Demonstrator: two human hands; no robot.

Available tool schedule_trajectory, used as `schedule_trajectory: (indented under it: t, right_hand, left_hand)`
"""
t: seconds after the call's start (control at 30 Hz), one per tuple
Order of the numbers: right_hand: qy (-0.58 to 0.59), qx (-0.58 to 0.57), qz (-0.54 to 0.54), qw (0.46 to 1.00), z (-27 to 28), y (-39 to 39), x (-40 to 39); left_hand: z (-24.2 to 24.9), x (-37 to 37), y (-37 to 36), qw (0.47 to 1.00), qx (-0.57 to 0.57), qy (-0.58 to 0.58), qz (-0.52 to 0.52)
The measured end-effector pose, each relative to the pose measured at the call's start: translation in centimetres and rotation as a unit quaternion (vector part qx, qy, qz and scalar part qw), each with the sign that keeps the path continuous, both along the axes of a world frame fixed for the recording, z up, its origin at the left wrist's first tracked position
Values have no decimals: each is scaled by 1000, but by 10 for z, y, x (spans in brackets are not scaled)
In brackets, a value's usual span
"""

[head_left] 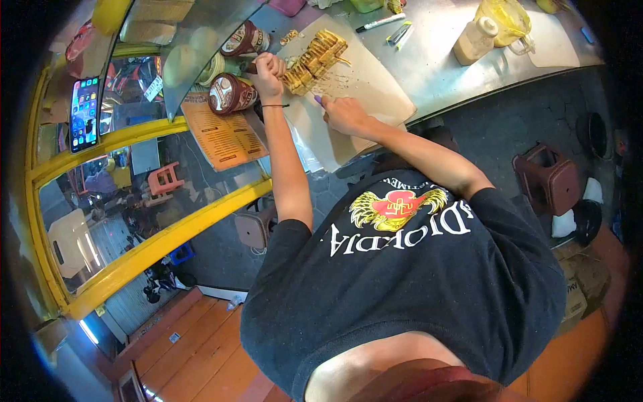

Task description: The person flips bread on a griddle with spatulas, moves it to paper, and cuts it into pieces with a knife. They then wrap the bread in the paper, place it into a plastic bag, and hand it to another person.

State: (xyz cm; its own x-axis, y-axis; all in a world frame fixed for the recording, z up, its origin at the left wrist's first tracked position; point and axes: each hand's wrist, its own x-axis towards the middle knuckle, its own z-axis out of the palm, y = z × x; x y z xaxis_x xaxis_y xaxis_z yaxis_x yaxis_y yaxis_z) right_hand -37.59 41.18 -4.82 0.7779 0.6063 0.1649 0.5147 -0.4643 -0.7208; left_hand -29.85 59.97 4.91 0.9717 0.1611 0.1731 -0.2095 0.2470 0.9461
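One purple handle (318, 99) in right hand (347, 116) — ridged, golden food (315, 61) nearby

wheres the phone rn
In the head view, the phone is at the far left, beside the yellow rail and left of the orange menu sheet.

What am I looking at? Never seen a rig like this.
No robot here: it's a person working bare-handed. The only picture comes from a camera on their head, looking forward and down, so their black printed T-shirt shows below. On the grey metal counter is a pale flat sheet bearing golden-brown cut food. The left hand is closed around what looks like a dark handle; the right hand grips a small purple item, mostly hidden, beside the food.
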Motion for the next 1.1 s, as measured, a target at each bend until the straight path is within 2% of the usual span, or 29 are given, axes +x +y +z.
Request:
schedule_trajectory:
  t: [0.07, 0.17, 0.37, 0.47, 0.57, 0.67, 0.8, 0.87, 0.97, 1.07, 1.1]
  right_hand:
    - [13, 6, 1, 1000, 0, -4, -10]
    - [67, -99, 10, 993, 31, -47, -38]
    - [-10, -36, 9, 999, -11, 4, 0]
    - [29, -52, 31, 998, 8, -46, -38]
    - [14, -93, 27, 995, 5, -55, -45]
    - [5, -88, 5, 996, -20, -36, -41]
    - [37, -108, 52, 992, 2, -86, -58]
    - [57, -161, 63, 983, 1, -99, -66]
    - [87, -130, 93, 983, 18, -118, -60]
    - [62, -94, 90, 990, 26, -145, -59]
    - [96, -138, 99, 981, 39, -149, -54]
  left_hand:
    - [0, -1, 2, 1000, -8, 13, 6]
    - [1, -2, -2, 1000, -18, 4, 10]
    - [-5, 1, 0, 1000, -14, 4, 5]
    - [2, -1, 0, 999, -23, 8, 33]
    - [-1, -1, 2, 999, 14, 22, 19]
    - [-6, 1, 0, 1000, -18, 2, 20]
    - [-1, -1, -5, 999, -12, 0, 36]
    - [0, -2, -5, 999, -23, 0, 28]
    - [-8, -2, 0, 999, -5, -31, 28]
    - [-4, -2, 0, 999, -10, -17, 27]
    - [-3, -1, 1, 999, -18, -18, 21]
